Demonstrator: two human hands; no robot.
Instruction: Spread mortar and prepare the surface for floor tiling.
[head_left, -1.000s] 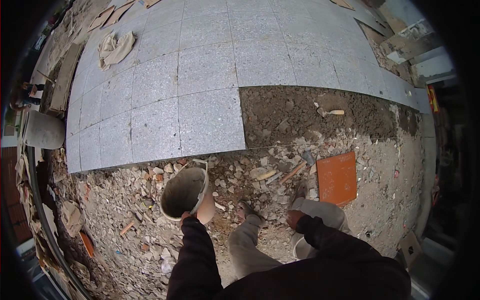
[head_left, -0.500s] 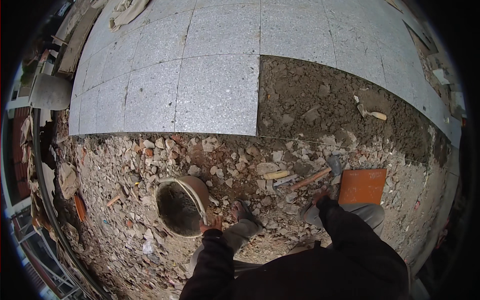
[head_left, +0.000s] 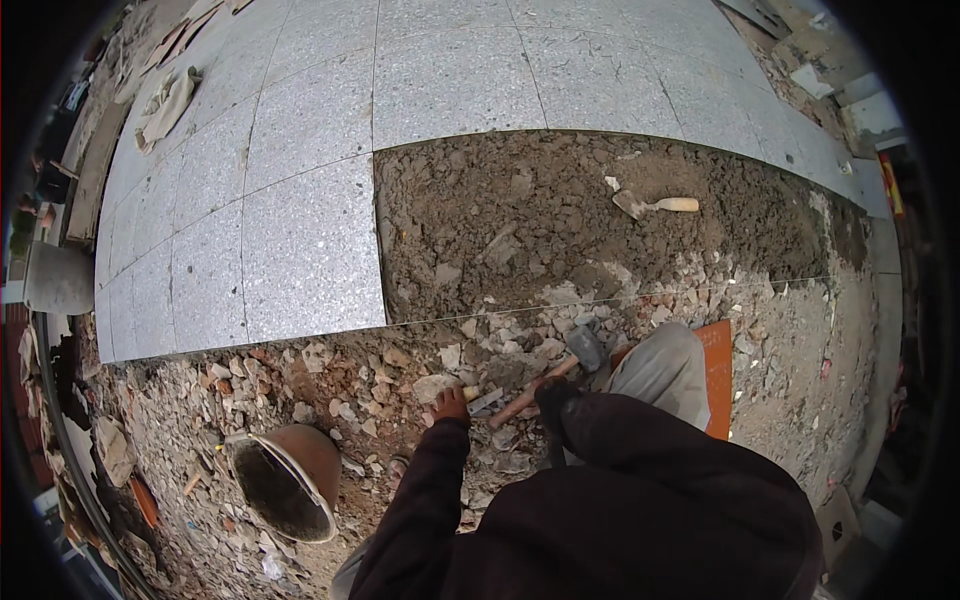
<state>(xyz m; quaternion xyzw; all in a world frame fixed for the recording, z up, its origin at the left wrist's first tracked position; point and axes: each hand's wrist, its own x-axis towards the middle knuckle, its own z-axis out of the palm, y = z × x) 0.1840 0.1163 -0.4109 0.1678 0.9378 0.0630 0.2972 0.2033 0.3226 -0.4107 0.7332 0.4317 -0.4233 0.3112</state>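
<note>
My left hand (head_left: 450, 405) reaches down to the rubble with its fingers apart, right beside a yellow-handled tool (head_left: 471, 394) with a flat pale blade; the hand covers part of that handle. A hammer (head_left: 587, 348) with a grey head and wooden handle lies slanted across the stones. Close to its handle is my right hand (head_left: 548, 386), largely hidden by the dark sleeve, so its grip does not show. On the damp mortar bed (head_left: 480, 220) lies a trowel (head_left: 655, 205) with a pale wooden handle.
To the left a bucket (head_left: 318, 455) with dark mortar inside stands tilted on the rubble (head_left: 340, 400). Grey speckled tiles (head_left: 310, 250) border the mortar bed; a string (head_left: 600, 300) runs along its near edge. An orange board (head_left: 718, 375) lies partly behind my knee.
My left hand has left the bucket's rim and moved right to the yellow-handled tool. My right hand has gone from beside my knee to the hammer handle. The view has shifted right.
</note>
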